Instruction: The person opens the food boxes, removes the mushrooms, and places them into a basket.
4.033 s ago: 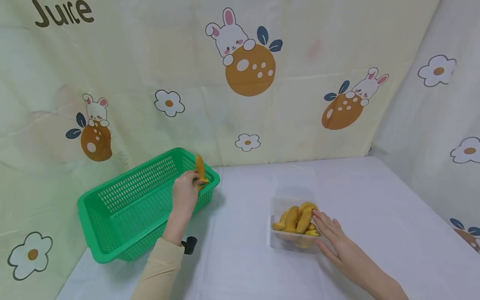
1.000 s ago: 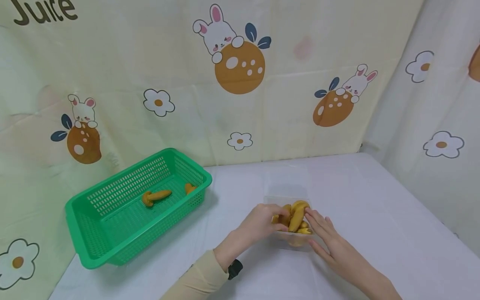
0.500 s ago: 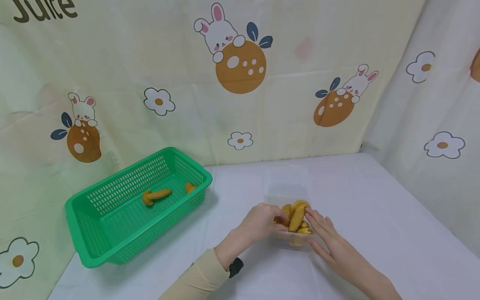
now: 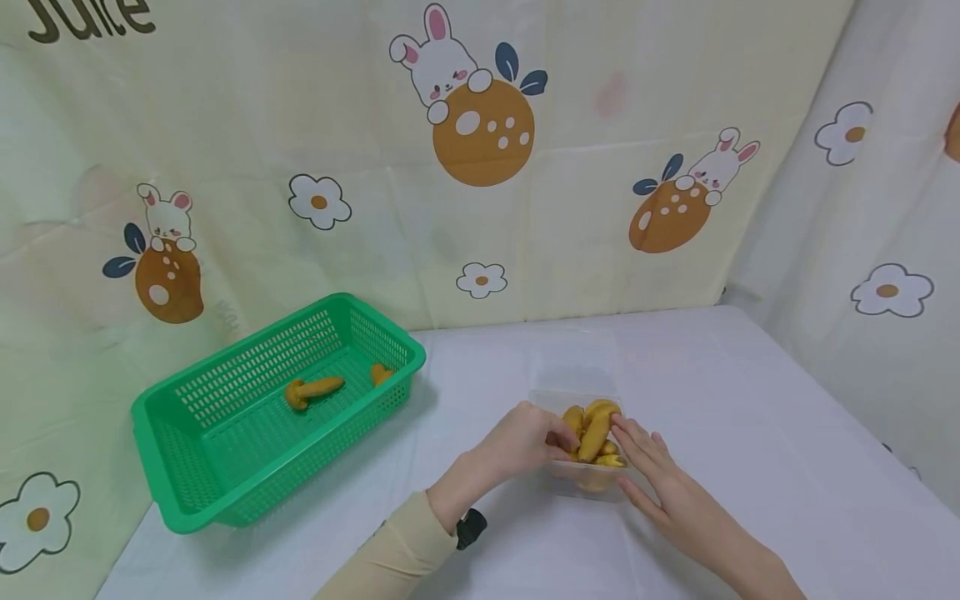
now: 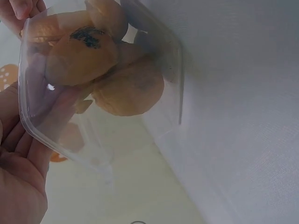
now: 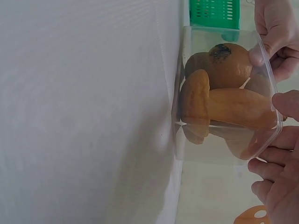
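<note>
In the head view a clear plastic box (image 4: pixel 592 479) holds several yellow-brown mushrooms (image 4: pixel 597 433). My left hand (image 4: pixel 517 437) reaches over its left side from the front; the bent fingers and thumb close about a mushroom at that side, which they mostly hide. My right hand (image 4: pixel 667 483) lies along the box's right side with straight fingers, the thumb low at the front corner. Through the box wall in the right wrist view, a mushroom (image 6: pixel 229 105) shows its cap and stem, below a round brown piece (image 6: pixel 233 65) with a dark patch.
A green slotted basket (image 4: pixel 247 492) stands on the left of the white-covered table (image 4: pixel 720 375). One mushroom (image 4: pixel 311 390) lies on its floor, another (image 4: pixel 381 374) by its right end. A patterned cloth (image 4: pixel 352 108) hangs behind.
Four seconds ago my left hand held a mushroom over the basket; now mushrooms lie there and the hand is at the box. Over the last second its fingers have drawn closer together.
</note>
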The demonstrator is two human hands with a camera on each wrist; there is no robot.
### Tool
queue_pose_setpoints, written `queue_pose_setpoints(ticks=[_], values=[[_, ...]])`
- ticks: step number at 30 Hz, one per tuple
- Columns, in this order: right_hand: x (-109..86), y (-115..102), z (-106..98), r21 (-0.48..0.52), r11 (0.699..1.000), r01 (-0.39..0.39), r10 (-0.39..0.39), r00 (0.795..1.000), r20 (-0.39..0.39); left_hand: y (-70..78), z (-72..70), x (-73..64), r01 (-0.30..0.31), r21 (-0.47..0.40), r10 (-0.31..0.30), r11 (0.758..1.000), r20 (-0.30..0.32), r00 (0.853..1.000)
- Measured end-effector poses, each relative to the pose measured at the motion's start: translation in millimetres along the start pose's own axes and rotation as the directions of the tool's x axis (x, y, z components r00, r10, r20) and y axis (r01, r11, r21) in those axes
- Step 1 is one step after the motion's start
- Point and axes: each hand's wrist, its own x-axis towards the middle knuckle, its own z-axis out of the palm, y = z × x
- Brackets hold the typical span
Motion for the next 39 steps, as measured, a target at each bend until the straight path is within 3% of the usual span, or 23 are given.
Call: queue_pose_setpoints(ticks=[10, 16, 19, 27, 39], values=[[-0.5, 1, 1, 0.005, 1.0, -0.01, 0.01, 1.0, 0.014, -2.3, -4.0, -0.4, 0.005, -0.141, -0.007, 0.99, -0.013, 1.0], [0.1, 1, 1, 0.002, 1.0, -0.007, 0.007, 1.0, 0.009, -6.1, -10.7, -0.8, 0.053, -0.303, -0.058, 0.952, -0.005, 0.998], [0.0, 1, 1, -0.002, 1.0, -0.005, 0.005, 1.0, 0.008, -6.8, -14.6, -0.8, 0.06, -0.341, -0.067, 0.938, -0.009, 0.998], [-0.1, 1, 2, -0.004, 1.0, -0.011, 0.011, 1.0, 0.008, -4.0, -24.9, -2.5, 0.084, -0.39, -0.099, 0.917, -0.018, 0.995], [1.1, 0, 2, 0.012, 0.999, -0.036, 0.036, 0.999, 0.017, -2.1, -38.7, -7.4, 0.067, -0.396, -0.097, 0.916, -0.058, 0.994]])
